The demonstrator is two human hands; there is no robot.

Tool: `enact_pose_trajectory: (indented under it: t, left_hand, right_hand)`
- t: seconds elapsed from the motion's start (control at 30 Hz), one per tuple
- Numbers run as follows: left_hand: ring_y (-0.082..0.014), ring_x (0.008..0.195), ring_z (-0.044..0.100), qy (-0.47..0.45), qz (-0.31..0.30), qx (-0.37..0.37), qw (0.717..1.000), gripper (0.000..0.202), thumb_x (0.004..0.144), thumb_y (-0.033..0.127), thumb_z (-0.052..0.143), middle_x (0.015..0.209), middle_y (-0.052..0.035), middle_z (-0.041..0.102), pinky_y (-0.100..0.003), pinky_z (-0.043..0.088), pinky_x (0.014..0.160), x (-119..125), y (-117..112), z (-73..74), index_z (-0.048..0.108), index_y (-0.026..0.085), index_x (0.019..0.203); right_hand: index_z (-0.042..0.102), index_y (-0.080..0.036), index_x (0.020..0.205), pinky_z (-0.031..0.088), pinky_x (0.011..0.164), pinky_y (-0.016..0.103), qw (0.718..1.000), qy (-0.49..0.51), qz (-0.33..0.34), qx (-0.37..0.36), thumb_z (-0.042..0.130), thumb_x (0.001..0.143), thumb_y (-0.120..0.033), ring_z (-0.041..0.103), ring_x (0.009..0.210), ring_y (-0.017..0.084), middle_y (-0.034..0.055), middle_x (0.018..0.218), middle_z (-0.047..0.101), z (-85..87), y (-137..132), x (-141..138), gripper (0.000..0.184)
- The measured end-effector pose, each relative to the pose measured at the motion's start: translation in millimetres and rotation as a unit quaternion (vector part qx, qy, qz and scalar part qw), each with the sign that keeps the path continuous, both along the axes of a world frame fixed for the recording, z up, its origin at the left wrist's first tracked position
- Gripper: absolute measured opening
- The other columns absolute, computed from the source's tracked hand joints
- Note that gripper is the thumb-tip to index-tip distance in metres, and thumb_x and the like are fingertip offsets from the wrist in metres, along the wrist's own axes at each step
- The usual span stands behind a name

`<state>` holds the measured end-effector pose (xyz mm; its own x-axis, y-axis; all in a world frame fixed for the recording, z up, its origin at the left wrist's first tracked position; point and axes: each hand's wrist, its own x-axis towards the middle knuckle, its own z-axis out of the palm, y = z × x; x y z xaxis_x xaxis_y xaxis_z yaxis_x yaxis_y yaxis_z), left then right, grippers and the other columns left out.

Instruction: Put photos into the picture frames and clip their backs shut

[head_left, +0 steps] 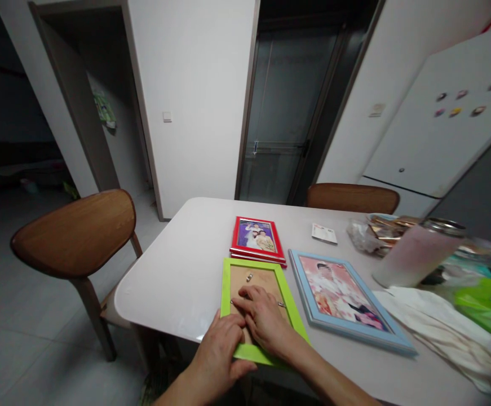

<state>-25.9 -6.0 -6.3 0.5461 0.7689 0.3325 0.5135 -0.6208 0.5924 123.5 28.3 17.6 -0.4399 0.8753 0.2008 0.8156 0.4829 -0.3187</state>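
the right hand (pixel 266 322) lays its fingers (pixel 247 303) flat and pressed together on the brown backing board (pixel 266 279). the left hand (pixel 222 347) curls close-set fingers over the near left corner of the green frame (pixel 227 282), thumb along its edge, though whether it truly grips i cannot tell. the frame lies face down at the near rim of the white table (pixel 177 270), so i judge a hard push could slide it off the glossy top, or a thin metal clip (pixel 249 277) could bend or nick a fingertip. the board looks matte and fibrous, the frame smooth and rectangular, the table corner rounded.
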Motion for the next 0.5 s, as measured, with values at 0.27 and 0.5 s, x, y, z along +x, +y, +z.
enact_pose_trajectory:
  t: [0.27,0.5]
  left_hand:
    - [-0.0225,0.101,0.046,0.017,0.003,-0.019,1.0,0.03,0.062,0.031,0.068,0.108,-0.0075,0.053,-0.043,0.024,0.095,-0.1,0.1,3.6,0.05,0.019,0.083]
    - [-0.0214,0.1,0.046,0.01,0.009,-0.019,1.0,0.029,0.061,0.027,0.069,0.106,-0.0068,0.054,-0.04,0.027,0.094,0.9,-1.2,5.5,0.049,0.018,0.08]
  right_hand:
    - [0.056,-0.027,0.096,0.027,0.078,0.032,1.0,-0.016,0.004,0.003,0.038,0.081,-0.022,0.038,0.094,0.018,0.0035,0.096,0.049,-0.4,-1.5,0.9,0.024]
    - [0.055,-0.029,0.099,0.027,0.078,0.032,1.0,0.008,-0.001,-0.001,0.039,0.079,-0.021,0.038,0.096,0.018,0.0029,0.099,0.048,-1.9,-1.5,3.0,0.027]
